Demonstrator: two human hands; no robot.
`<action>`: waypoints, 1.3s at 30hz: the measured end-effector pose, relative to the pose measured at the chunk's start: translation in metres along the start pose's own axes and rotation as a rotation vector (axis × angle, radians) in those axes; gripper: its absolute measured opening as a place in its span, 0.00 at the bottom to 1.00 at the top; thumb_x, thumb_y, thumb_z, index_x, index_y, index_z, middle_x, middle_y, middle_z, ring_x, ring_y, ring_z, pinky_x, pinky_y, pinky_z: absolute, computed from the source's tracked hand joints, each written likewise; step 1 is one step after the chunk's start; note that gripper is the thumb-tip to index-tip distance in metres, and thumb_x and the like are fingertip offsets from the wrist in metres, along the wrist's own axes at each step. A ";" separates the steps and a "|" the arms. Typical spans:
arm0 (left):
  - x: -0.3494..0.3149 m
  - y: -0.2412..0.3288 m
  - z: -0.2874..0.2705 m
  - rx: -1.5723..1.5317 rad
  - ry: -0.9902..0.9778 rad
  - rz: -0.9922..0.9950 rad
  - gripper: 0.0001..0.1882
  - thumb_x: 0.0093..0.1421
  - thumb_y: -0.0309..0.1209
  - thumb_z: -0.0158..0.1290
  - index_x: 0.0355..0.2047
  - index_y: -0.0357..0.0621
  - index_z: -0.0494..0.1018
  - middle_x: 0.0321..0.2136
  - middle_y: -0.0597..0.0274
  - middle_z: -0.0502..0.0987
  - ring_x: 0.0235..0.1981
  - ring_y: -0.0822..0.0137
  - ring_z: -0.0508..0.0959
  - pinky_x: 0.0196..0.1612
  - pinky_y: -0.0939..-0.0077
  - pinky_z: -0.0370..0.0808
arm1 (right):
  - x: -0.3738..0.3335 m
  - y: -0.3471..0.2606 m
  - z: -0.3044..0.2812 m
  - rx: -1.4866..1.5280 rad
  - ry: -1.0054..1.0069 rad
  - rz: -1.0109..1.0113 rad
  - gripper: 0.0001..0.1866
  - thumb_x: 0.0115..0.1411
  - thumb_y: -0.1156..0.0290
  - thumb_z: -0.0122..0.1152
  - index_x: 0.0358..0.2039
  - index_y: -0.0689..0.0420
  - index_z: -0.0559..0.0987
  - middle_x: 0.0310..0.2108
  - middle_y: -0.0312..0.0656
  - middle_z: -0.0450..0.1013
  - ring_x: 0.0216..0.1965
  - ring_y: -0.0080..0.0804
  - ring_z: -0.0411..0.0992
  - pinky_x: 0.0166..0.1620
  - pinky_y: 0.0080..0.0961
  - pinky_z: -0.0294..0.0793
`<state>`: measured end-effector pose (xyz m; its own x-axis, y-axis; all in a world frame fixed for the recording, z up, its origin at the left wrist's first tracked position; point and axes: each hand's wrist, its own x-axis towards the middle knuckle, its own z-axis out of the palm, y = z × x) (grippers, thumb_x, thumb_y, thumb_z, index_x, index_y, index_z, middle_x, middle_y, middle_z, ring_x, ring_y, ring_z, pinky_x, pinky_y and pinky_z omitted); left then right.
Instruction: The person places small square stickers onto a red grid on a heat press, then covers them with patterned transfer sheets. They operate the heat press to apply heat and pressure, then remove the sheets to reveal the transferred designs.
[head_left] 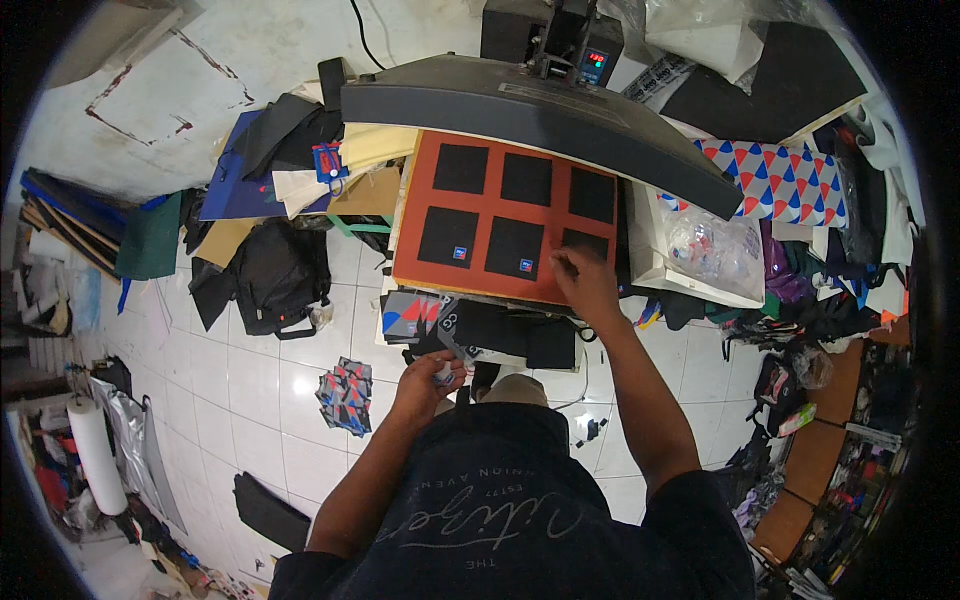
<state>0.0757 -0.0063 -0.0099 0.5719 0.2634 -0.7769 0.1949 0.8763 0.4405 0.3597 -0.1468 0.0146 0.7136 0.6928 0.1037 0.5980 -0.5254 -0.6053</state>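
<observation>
rt hand (585,278) is being the closer one, its fingers bunching nearly together at the near-left corner of the near-right blk square (588,240) on the orange press bed (496,180); can't tell if they're pinching or touching anything. the square is lying just far & right of those fingertips, partly hidden, w/ no clear long axis. lt hand (428,381), well to the near left, is curling its fingers round a small pale piece (443,376).

right bare hand (578,272) is hovering over near-right part of flat rectangular orange-red board (495,196), fingers bunching | left bare hand (440,374) is hanging off board's near-left edge, fingers curling | forearms (640,400) are slanting boardward
</observation>
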 end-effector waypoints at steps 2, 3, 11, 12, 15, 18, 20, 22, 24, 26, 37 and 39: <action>-0.006 0.005 0.008 0.027 -0.036 0.012 0.18 0.64 0.29 0.41 0.50 0.28 0.63 0.41 0.48 0.72 0.43 0.57 0.75 0.48 0.66 0.75 | -0.019 -0.002 0.005 0.047 -0.001 0.009 0.11 0.59 0.64 0.61 0.39 0.57 0.80 0.37 0.44 0.76 0.36 0.38 0.76 0.38 0.30 0.75; -0.008 0.006 0.011 0.039 -0.054 0.021 0.19 0.65 0.30 0.39 0.52 0.26 0.61 0.42 0.46 0.71 0.44 0.56 0.74 0.50 0.64 0.74 | -0.028 -0.012 0.003 0.105 -0.091 0.069 0.12 0.59 0.63 0.60 0.40 0.55 0.79 0.38 0.43 0.76 0.37 0.38 0.76 0.39 0.31 0.75; -0.003 0.013 0.017 0.164 -0.158 0.070 0.13 0.63 0.26 0.49 0.47 0.34 0.66 0.41 0.52 0.74 0.42 0.61 0.76 0.47 0.68 0.78 | -0.112 -0.078 0.027 0.402 -0.303 0.069 0.13 0.59 0.64 0.61 0.41 0.57 0.80 0.32 0.42 0.75 0.30 0.33 0.74 0.34 0.28 0.73; -0.002 0.015 0.017 0.174 -0.166 0.082 0.13 0.63 0.25 0.50 0.47 0.34 0.66 0.41 0.52 0.74 0.42 0.62 0.77 0.45 0.70 0.79 | -0.121 -0.084 0.030 0.433 -0.282 0.074 0.13 0.59 0.64 0.61 0.42 0.57 0.79 0.32 0.42 0.75 0.29 0.33 0.74 0.34 0.28 0.73; -0.021 0.028 0.029 0.264 -0.190 0.057 0.13 0.62 0.26 0.52 0.46 0.35 0.67 0.41 0.54 0.74 0.41 0.63 0.77 0.46 0.70 0.78 | -0.135 -0.100 0.034 0.518 -0.215 0.110 0.13 0.59 0.65 0.61 0.42 0.58 0.79 0.31 0.41 0.74 0.27 0.31 0.72 0.33 0.26 0.71; -0.031 0.034 0.031 0.262 -0.210 0.034 0.12 0.61 0.27 0.53 0.44 0.36 0.69 0.41 0.56 0.74 0.41 0.62 0.77 0.47 0.69 0.78 | -0.148 -0.116 0.035 0.578 -0.137 0.176 0.13 0.60 0.67 0.60 0.43 0.58 0.78 0.31 0.40 0.74 0.28 0.26 0.71 0.33 0.22 0.70; -0.035 0.038 0.030 0.240 -0.226 0.014 0.11 0.61 0.26 0.53 0.44 0.37 0.70 0.40 0.57 0.74 0.41 0.62 0.77 0.48 0.69 0.78 | -0.152 -0.121 0.036 0.645 -0.077 0.221 0.12 0.61 0.68 0.59 0.44 0.59 0.77 0.32 0.39 0.74 0.28 0.22 0.70 0.33 0.20 0.69; -0.041 0.038 0.026 0.267 -0.315 0.035 0.11 0.61 0.25 0.52 0.45 0.39 0.70 0.40 0.57 0.74 0.41 0.62 0.78 0.48 0.68 0.78 | -0.162 -0.125 0.039 0.697 -0.027 0.268 0.12 0.61 0.68 0.59 0.44 0.59 0.77 0.33 0.39 0.75 0.29 0.22 0.71 0.33 0.21 0.70; -0.049 0.038 0.019 0.330 -0.342 0.059 0.11 0.61 0.24 0.51 0.45 0.39 0.71 0.40 0.57 0.74 0.41 0.63 0.78 0.47 0.69 0.78 | -0.170 -0.131 0.047 0.742 0.029 0.297 0.13 0.61 0.67 0.59 0.43 0.59 0.77 0.33 0.41 0.75 0.30 0.26 0.74 0.34 0.24 0.73; -0.058 0.037 0.013 0.340 -0.334 0.067 0.10 0.62 0.23 0.51 0.44 0.39 0.71 0.38 0.57 0.75 0.39 0.64 0.79 0.44 0.72 0.78 | -0.178 -0.142 0.047 0.805 0.049 0.313 0.14 0.60 0.66 0.61 0.43 0.59 0.77 0.33 0.40 0.75 0.30 0.23 0.72 0.35 0.23 0.72; -0.088 0.020 -0.034 0.346 -0.271 0.106 0.11 0.60 0.24 0.55 0.43 0.37 0.72 0.36 0.57 0.77 0.35 0.67 0.79 0.42 0.74 0.79 | -0.207 -0.189 0.076 0.763 -0.011 0.288 0.09 0.60 0.73 0.61 0.39 0.62 0.77 0.32 0.35 0.74 0.31 0.17 0.71 0.35 0.16 0.71; -0.094 0.018 -0.037 0.353 -0.257 0.107 0.11 0.62 0.26 0.53 0.43 0.36 0.70 0.37 0.56 0.75 0.39 0.64 0.77 0.45 0.69 0.76 | -0.209 -0.190 0.081 0.752 -0.012 0.266 0.08 0.61 0.71 0.61 0.38 0.62 0.77 0.31 0.35 0.74 0.30 0.18 0.71 0.35 0.17 0.71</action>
<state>-0.0044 0.0002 0.0546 0.7744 0.1969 -0.6012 0.3583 0.6468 0.6733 0.0674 -0.1517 0.0437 0.7912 0.5986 -0.1250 -0.0015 -0.2026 -0.9793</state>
